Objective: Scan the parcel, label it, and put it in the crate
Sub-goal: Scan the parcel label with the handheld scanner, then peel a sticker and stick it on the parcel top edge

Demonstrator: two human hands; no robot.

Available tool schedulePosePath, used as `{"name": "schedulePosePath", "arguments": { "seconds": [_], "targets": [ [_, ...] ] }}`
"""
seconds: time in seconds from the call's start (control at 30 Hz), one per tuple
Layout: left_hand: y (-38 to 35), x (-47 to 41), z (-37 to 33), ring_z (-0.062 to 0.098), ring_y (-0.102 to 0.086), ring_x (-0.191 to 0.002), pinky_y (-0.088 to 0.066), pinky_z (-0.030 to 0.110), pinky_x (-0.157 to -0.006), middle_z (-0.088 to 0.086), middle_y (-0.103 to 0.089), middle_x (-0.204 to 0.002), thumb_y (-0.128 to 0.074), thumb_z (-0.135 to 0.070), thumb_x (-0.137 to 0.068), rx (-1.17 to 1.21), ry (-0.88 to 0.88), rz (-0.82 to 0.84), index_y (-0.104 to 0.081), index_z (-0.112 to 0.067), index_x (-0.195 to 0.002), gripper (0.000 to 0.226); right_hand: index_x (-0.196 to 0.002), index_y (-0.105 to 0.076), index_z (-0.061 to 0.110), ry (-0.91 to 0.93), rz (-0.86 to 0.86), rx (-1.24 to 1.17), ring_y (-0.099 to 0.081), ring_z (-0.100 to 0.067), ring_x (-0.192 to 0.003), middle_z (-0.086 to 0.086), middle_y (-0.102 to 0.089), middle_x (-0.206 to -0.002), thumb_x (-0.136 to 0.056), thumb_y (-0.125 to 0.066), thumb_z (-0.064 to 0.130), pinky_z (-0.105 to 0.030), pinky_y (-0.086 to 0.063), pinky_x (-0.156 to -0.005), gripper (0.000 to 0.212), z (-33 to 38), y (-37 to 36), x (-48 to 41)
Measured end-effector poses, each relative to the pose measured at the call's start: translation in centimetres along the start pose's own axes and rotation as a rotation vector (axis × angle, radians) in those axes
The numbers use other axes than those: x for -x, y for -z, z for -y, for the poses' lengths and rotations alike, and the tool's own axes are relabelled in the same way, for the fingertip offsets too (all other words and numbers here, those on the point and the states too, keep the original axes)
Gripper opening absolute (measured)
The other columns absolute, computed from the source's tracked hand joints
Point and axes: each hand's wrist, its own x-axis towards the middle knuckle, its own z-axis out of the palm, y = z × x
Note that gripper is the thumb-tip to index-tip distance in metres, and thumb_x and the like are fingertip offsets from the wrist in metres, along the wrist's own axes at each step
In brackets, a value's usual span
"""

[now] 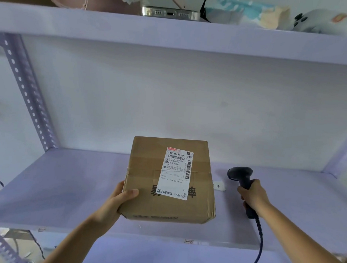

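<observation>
A brown cardboard parcel is tilted up over the lilac shelf, its top face toward me. A white shipping label with barcodes is stuck on that face. My left hand grips the parcel's near left corner, thumb on top. My right hand holds a black barcode scanner by its handle, to the right of the parcel. The scanner's head points left toward the box, a short gap apart. Its coiled cable hangs down. No crate is in view.
The lilac shelf board carries a small white tag behind the parcel's right edge. The upper shelf holds a phone, bags and a white device. A perforated metal upright stands at left.
</observation>
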Motion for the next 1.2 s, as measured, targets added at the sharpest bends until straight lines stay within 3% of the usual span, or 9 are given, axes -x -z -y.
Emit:
{"name": "schedulePosePath", "arguments": {
  "seconds": [0.43, 0.57, 0.67, 0.77, 0.83, 0.93, 1.03, 1.13, 1.2],
  "targets": [
    [0.2, -0.3, 0.3, 0.032, -0.055, -0.123, -0.042, 0.057, -0.106, 0.01, -0.058, -0.136, -0.07, -0.045, -0.063, -0.001, -0.01, 0.001, -0.041, -0.021, -0.14, 0.085, -0.117, -0.04, 0.0, -0.055, 0.029, 0.094, -0.057, -0.027, -0.054, -0.018, -0.063, -0.082, -0.09, -0.053, 0.011, -0.03, -0.045, -0.051, 0.032, 0.1, -0.4, -1.0],
    [0.3, -0.6, 0.4, 0.033, -0.055, -0.123, -0.039, 0.061, -0.107, 0.011, -0.06, -0.135, -0.07, -0.044, -0.064, 0.002, 0.002, -0.006, -0.043, -0.021, -0.14, 0.084, -0.127, -0.036, -0.001, -0.094, -0.006, 0.22, -0.058, -0.032, -0.086, -0.014, -0.059, -0.096, -0.088, -0.06, 0.027, -0.036, -0.047, -0.068, 0.054, 0.7, -0.5, -0.6],
    [0.4, -0.7, 0.5, 0.037, -0.055, -0.123, -0.033, 0.069, -0.106, 0.011, -0.062, -0.133, -0.069, -0.046, -0.064, -0.009, 0.013, -0.023, -0.045, -0.021, -0.138, 0.082, -0.145, -0.027, 0.008, -0.026, -0.201, 0.391, -0.037, -0.037, -0.131, -0.019, -0.037, -0.143, -0.083, -0.065, 0.05, -0.048, -0.037, -0.102, 0.084, 1.6, -0.2, 0.8],
    [0.5, -1.0, 0.5, 0.038, -0.056, -0.121, -0.032, 0.072, -0.104, 0.011, -0.064, -0.13, -0.069, -0.046, -0.066, -0.02, 0.01, -0.024, -0.048, -0.022, -0.136, 0.078, -0.123, -0.053, 0.009, 0.281, -0.282, 0.125, -0.049, -0.038, -0.117, -0.02, -0.055, -0.121, -0.088, -0.056, 0.046, -0.049, -0.044, -0.092, 0.051, 3.7, -0.2, 3.8],
    [0.4, -1.1, 0.4, 0.04, -0.057, -0.119, -0.031, 0.071, -0.101, 0.011, -0.067, -0.127, -0.067, -0.046, -0.068, -0.018, 0.009, -0.018, -0.052, -0.024, -0.134, 0.071, -0.109, -0.058, 0.01, 0.337, -0.058, -0.146, -0.059, -0.036, -0.104, -0.02, -0.06, -0.102, -0.093, -0.047, 0.044, -0.047, -0.047, -0.091, 0.039, 5.3, -1.2, 6.7],
    [0.2, -1.4, 0.4, 0.036, -0.062, -0.114, -0.042, 0.065, -0.097, 0.01, -0.069, -0.124, -0.062, -0.039, -0.076, -0.005, 0.014, -0.013, -0.06, -0.025, -0.128, 0.053, -0.123, -0.059, 0.024, 0.391, 0.278, -0.286, -0.061, -0.01, -0.113, 0.002, -0.068, -0.115, -0.1, -0.045, 0.036, -0.037, -0.048, -0.101, 0.03, 6.5, -3.6, 10.1],
    [0.0, -1.7, 0.0, 0.029, -0.069, -0.105, -0.058, 0.036, -0.074, 0.01, -0.071, -0.121, -0.057, -0.036, -0.08, -0.007, 0.036, -0.025, -0.064, -0.022, -0.124, 0.046, -0.127, -0.058, 0.029, 0.42, 0.284, -0.36, -0.062, 0.0, -0.111, 0.015, -0.069, -0.119, -0.098, -0.052, 0.019, -0.031, -0.048, -0.102, 0.031, 6.7, -5.2, 10.6],
    [0.1, -2.2, -0.3, 0.029, -0.071, -0.101, -0.059, 0.034, -0.075, 0.012, -0.073, -0.117, -0.058, -0.036, -0.079, 0.013, 0.076, -0.047, -0.069, -0.018, -0.118, 0.044, -0.132, -0.054, 0.029, 0.372, 0.259, -0.34, -0.06, -0.004, -0.117, 0.012, -0.065, -0.129, -0.098, -0.053, 0.022, -0.034, -0.047, -0.104, 0.035, 6.4, -5.7, 10.0],
    [0.2, -2.6, -0.3, 0.028, -0.072, -0.098, -0.06, 0.033, -0.073, 0.013, -0.074, -0.115, -0.058, -0.035, -0.078, 0.03, 0.093, -0.055, -0.074, -0.02, -0.11, 0.039, -0.116, -0.059, 0.044, 0.385, 0.27, -0.348, -0.065, 0.006, -0.103, 0.018, -0.07, -0.117, -0.097, -0.054, 0.025, -0.026, -0.052, -0.091, 0.027, 6.2, -5.9, 9.5]
  ]
}}
